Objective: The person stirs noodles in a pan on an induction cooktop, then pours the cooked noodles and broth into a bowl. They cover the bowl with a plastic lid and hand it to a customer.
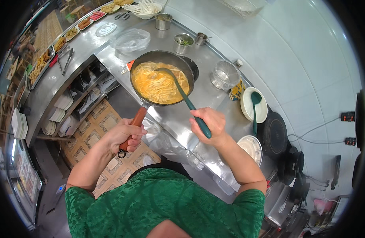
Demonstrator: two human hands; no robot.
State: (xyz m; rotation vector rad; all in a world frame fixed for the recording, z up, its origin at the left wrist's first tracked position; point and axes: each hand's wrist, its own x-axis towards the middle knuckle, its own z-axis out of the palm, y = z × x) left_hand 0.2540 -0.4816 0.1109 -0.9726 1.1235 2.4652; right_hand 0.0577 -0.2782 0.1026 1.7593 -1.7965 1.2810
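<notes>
My left hand (127,135) is wrapped around the brown handle (138,116) of a dark frying pan (192,79). Noodles (158,87) in an orange broth fill the pan, which is over the steel counter. My right hand (210,123) grips a dark green ladle (187,99) by the upper part of its handle. The ladle's head dips among the noodles, so its shape is partly hidden. Behind the pan's right side shows a black round thing (192,67), mostly covered.
Near the wall stand steel cups, one a steel pot with chopped greens (184,43). To the right are a strainer (225,76), a white bowl (245,104) with a green spoon, another bowl (252,147) and black pans (273,134). Tongs (67,61) and food trays (60,44) line the left counter.
</notes>
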